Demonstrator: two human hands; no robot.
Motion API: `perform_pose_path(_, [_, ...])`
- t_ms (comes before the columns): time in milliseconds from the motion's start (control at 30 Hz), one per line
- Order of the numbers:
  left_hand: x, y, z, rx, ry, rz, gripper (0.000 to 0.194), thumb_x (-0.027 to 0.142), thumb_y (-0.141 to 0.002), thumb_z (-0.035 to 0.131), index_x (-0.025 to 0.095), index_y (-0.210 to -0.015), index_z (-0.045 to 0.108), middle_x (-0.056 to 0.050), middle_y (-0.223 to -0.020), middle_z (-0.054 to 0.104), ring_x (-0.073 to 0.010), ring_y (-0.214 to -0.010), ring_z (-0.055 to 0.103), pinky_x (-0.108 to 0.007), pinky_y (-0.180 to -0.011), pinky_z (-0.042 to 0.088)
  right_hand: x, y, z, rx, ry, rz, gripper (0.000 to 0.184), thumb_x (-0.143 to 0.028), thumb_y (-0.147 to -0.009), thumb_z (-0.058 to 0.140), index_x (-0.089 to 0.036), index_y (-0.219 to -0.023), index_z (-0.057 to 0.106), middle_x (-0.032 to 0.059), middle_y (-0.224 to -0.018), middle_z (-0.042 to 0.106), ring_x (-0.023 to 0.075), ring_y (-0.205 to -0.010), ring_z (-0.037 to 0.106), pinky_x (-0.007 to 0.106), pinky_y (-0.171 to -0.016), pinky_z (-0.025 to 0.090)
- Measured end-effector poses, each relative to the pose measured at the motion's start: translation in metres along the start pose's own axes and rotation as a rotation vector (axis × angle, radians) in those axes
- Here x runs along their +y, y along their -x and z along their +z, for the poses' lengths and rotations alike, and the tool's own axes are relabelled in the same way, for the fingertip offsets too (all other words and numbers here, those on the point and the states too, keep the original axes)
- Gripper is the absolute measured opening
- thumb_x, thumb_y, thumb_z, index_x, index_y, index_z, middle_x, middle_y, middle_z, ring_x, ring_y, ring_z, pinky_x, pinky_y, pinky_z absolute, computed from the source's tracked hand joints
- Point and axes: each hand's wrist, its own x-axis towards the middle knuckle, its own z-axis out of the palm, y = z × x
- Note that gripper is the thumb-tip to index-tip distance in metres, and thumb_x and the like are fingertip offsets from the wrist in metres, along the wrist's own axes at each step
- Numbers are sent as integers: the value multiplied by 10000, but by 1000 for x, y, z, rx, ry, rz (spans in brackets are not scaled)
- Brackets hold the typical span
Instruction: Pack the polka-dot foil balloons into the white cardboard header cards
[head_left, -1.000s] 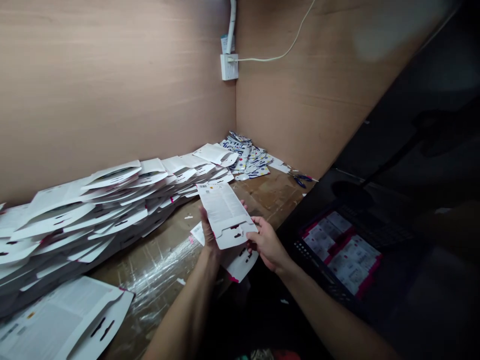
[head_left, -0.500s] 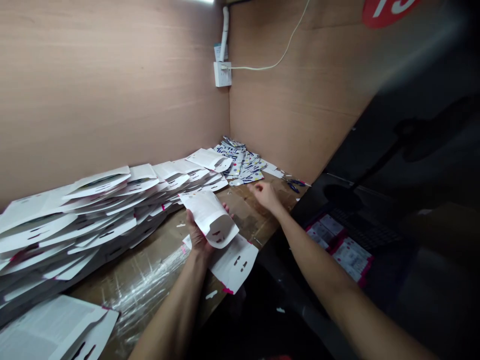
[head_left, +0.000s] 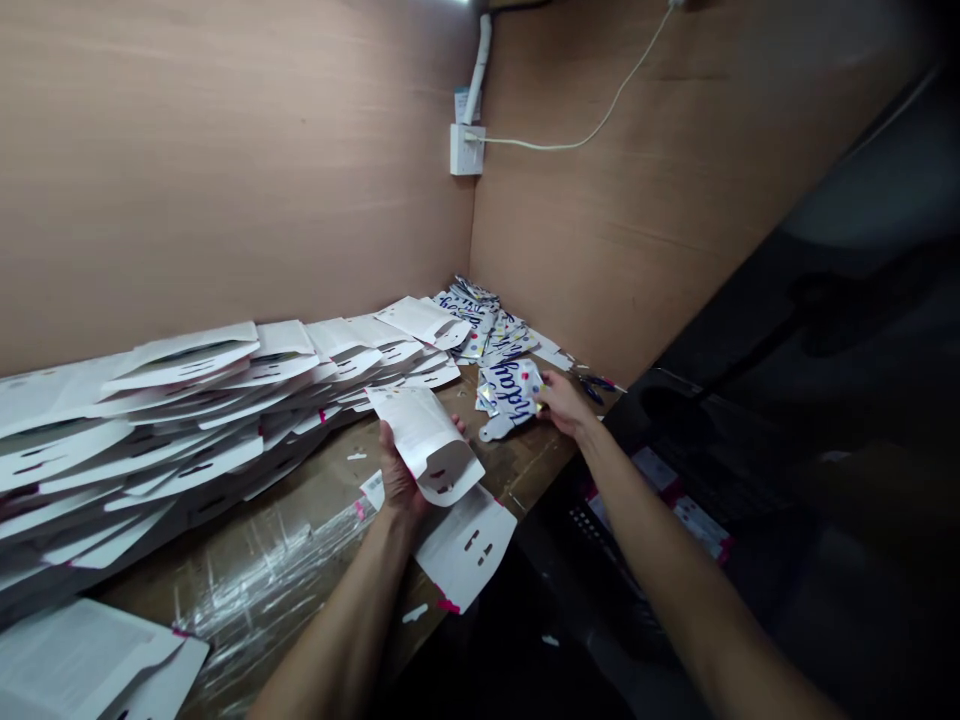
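My left hand point(head_left: 397, 470) grips a white cardboard sleeve point(head_left: 427, 440), bowed open, with two slots near its rounded end. Under it a second white sleeve point(head_left: 469, 545) lies flat at the table's front edge. My right hand point(head_left: 564, 403) is stretched out to the right and pinches a folded foil balloon point(head_left: 511, 392) with blue script and coloured dots, just lifted off the pile of similar balloons point(head_left: 484, 325) in the far corner.
A long overlapping row of white sleeves point(head_left: 187, 400) runs along the left wall on the cardboard-covered table point(head_left: 300, 540). Blue-handled scissors point(head_left: 596, 382) lie by the right wall. A socket with a white cable point(head_left: 465, 148) sits in the corner. A dark crate point(head_left: 675, 500) stands lower right.
My right hand left the sleeve, reached to the corner pile and now holds one balloon pulled back from it. My left hand kept the sleeve, which bowed open.
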Motion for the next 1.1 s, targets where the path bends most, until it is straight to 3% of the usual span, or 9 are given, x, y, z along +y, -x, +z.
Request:
perform_pose_path(133, [0, 1, 3, 10, -33, 9, 992, 783, -888, 616, 101, -1588, 444, -252, -1306, 726, -399, -1151, 739, -579, -1022, 576, 16, 74, -20, -97, -111, -66, 391, -338, -742, 788, -204, -1094, 684, 15, -930, 740, 150, -642, 658, 269, -531, 610])
perform_pose_path(267, [3, 9, 12, -57, -61, -86, 1121, 826, -823, 650, 58, -1602, 404, -273, -1418, 656, -420, -1265, 677, -579, -1085, 538, 9, 110, -19, -109, -108, -14, 385, -458, -774, 838, -191, -1018, 707, 28, -869, 755, 150, -577, 637, 237, -409, 551])
perform_pose_path(400, [-1, 18, 22, -143, -157, -209, 1168, 807, -764, 723, 36, -1587, 417, -289, -1469, 611, -455, -1338, 617, -594, -1141, 488, 5, 112, -5, -121, -111, 50, 465, -589, -809, 800, -195, -1042, 719, 47, -825, 775, 180, -586, 663, 224, -367, 474])
perform_pose_path(500, [-4, 21, 25, -142, -197, -158, 1052, 723, -811, 740, 74, -1583, 437, -269, -1428, 651, -456, -1326, 628, -610, -1153, 474, 12, 109, 8, -111, -190, 21, 470, -609, -791, 822, -190, -984, 729, 58, -840, 792, 230, -704, 735, 301, -579, 603])
perform_pose_path(633, [0, 20, 22, -108, -197, -187, 1014, 715, -829, 732, 109, -1587, 440, -251, -1364, 697, -455, -1277, 663, -622, -1128, 495, 25, 108, 17, -52, -328, 43, 458, -525, -688, 913, -192, -920, 701, 54, -825, 794, 258, -747, 757, 374, -726, 635])
perform_pose_path(767, [8, 15, 18, -71, -182, -246, 1044, 790, -871, 612, 82, -1607, 399, -279, -1385, 674, -453, -1257, 677, -636, -1081, 526, 36, 105, 0, 123, -302, 45, 443, -458, -614, 928, -204, -843, 646, 21, -760, 769, 227, -684, 730, 352, -676, 624])
perform_pose_path(933, [16, 7, 12, -31, -126, -137, 1031, 812, -903, 534, 87, -1618, 373, -271, -1337, 704, -436, -1239, 693, -647, -1068, 531, 52, 106, -39, 302, -200, 25, 466, -396, -528, 961, -233, -770, 597, -58, -569, 644, 177, -523, 623, 262, -462, 511])
perform_pose_path(1033, [16, 5, 11, -48, -108, -102, 1000, 802, -910, 533, 104, -1612, 392, -250, -1315, 722, -430, -1219, 705, -643, -1066, 536, 67, 115, -41, 387, -226, 24, 477, -517, -601, 913, -254, -827, 586, -47, -633, 677, 195, -589, 683, 302, -531, 583])
perform_pose_path(1100, [13, 5, 12, -55, -115, -106, 1009, 802, -903, 544, 98, -1611, 394, -254, -1329, 714, -434, -1229, 698, -639, -1066, 538, 78, 126, -31, 344, -308, 101, 442, -581, -693, 843, -250, -869, 610, -3, -690, 722, 238, -659, 740, 377, -595, 634])
